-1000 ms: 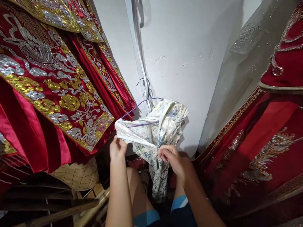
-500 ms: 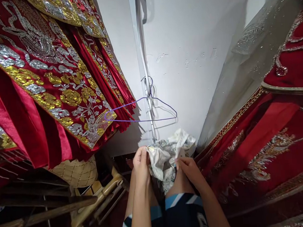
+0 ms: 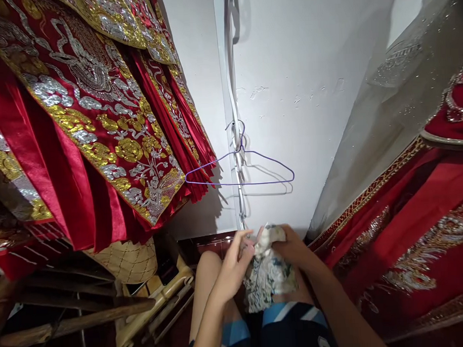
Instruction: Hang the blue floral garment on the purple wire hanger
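Note:
A pale cloth with a dark green and grey pattern (image 3: 271,276) hangs bunched over my lap, and its lower edge looks fringed. The bunched upper part of this cloth is gripped in my right hand (image 3: 293,246), whose fingertips are partly hidden by folds and blur. Just left of the bunch, my left hand (image 3: 236,262) has its fingers apart and curved, close beside the cloth; whether a fingertip touches it I cannot tell. Above both hands, a purple wire hanger (image 3: 268,183) with nothing on it hangs from a white hook strip (image 3: 232,92) on the wall.
Red garments with gold and silver sequins (image 3: 128,149) hang at the left. Another beaded red garment (image 3: 408,223) and a sheer veil-like fabric (image 3: 369,108) hang at the right. A bamboo chair or rack (image 3: 163,300) and a woven tan item (image 3: 128,260) stand lower left.
My left hand has come off the cloth's left edge and its fingers have spread. The cloth has been gathered narrower toward my right hand. The view has shifted slightly.

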